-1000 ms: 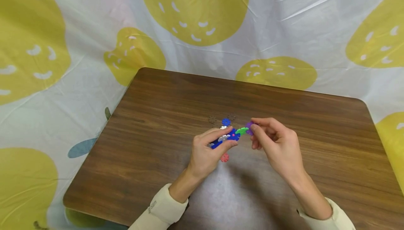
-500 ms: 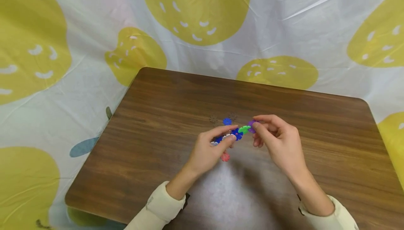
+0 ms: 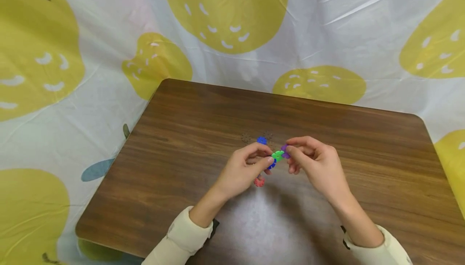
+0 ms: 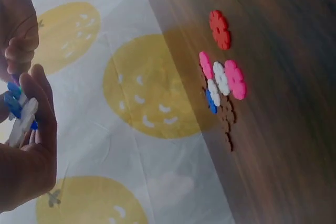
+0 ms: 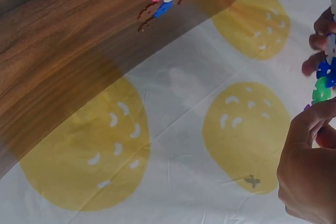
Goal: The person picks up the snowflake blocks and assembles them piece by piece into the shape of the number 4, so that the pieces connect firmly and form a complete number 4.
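In the head view my left hand (image 3: pixel 239 170) pinches a chain of interlocking plastic snowflake discs above the table. A blue disc (image 3: pixel 272 164) shows at its thumb tip, joined to a green disc (image 3: pixel 278 156). My right hand (image 3: pixel 321 166) pinches the purple disc (image 3: pixel 285 151) at the chain's right end, against the green one. In the right wrist view white and blue discs (image 5: pixel 326 72) lead up from the green disc. The left wrist view shows a white disc (image 4: pixel 23 121) among the left fingers. The fingers hide part of the chain.
Loose discs lie on the wooden table (image 3: pixel 181 135) behind and below the hands: a red one (image 4: pixel 220 30), pink ones (image 4: pixel 235 80), white ones (image 4: pixel 221 78), a blue one (image 3: pixel 261 140) and several brown ones (image 3: pixel 246 137). A patterned cloth (image 3: pixel 232 67) hangs behind the table.
The left fingers now cover most of the blue and white discs that showed earlier. The green and purple discs have turned and shifted slightly left, along with the right hand.
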{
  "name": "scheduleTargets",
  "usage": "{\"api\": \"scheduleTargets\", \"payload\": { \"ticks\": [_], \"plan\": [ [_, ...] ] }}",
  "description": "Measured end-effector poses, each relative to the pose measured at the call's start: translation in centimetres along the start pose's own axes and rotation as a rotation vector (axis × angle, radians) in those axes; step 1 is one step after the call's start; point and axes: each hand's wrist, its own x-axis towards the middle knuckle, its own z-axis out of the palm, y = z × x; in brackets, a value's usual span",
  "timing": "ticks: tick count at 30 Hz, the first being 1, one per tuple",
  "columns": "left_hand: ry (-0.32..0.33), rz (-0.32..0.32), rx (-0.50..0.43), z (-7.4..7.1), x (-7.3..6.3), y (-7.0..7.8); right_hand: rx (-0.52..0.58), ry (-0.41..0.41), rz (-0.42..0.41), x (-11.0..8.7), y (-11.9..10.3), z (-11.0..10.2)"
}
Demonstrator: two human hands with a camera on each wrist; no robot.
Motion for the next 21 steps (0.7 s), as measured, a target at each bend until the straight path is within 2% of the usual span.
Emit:
{"api": "scheduleTargets", "payload": {
  "ticks": [4,7,11,15,21],
  "plan": [
    [0.071,0.063,0.117,0.3,-0.1,0.0,0.022,-0.026,-0.018,-0.2,0.2,0.3],
    [0.13,0.115,0.175,0.2,-0.1,-0.3,-0.001,-0.005,-0.026,-0.3,0.5,0.3],
    [0.187,0.161,0.203,-0.5,-0.1,-0.7,-0.143,0.086,-0.06,-0.2,1.8,-0.2],
    [0.224,0.178,0.217,-1.2,-0.3,-0.7,-0.291,0.16,-0.115,0.3,4.1,-0.8],
    [0.241,0.177,0.243,-1.8,-0.5,-0.7,-0.36,0.105,-0.124,1.0,7.7,-1.1]
  ]
}}
